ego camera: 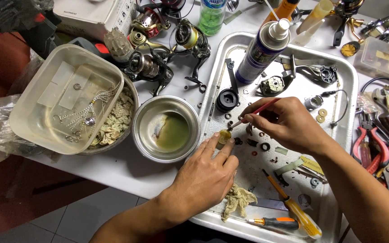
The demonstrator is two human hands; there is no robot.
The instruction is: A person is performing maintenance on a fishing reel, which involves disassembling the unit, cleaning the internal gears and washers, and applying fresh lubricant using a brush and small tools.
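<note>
My left hand (205, 173) rests on the near edge of a metal tray (344, 67), its fingertips pinching a small round yellowish part (224, 136) flat on the tray floor. My right hand (289, 123) grips a thin red-handled brush (256, 111) whose tip touches that part. Small black rings and washers (264, 146) lie just right of the part. A black round reel piece (227, 98) sits behind it.
A steel bowl (166, 128) of greenish liquid stands left of the tray. A clear plastic tub (64, 99) holds small metal pieces. A spray can (262, 49), reel bodies (149, 67), screwdrivers (293, 209), a rag (238, 199) and red pliers (379, 153) surround the hands.
</note>
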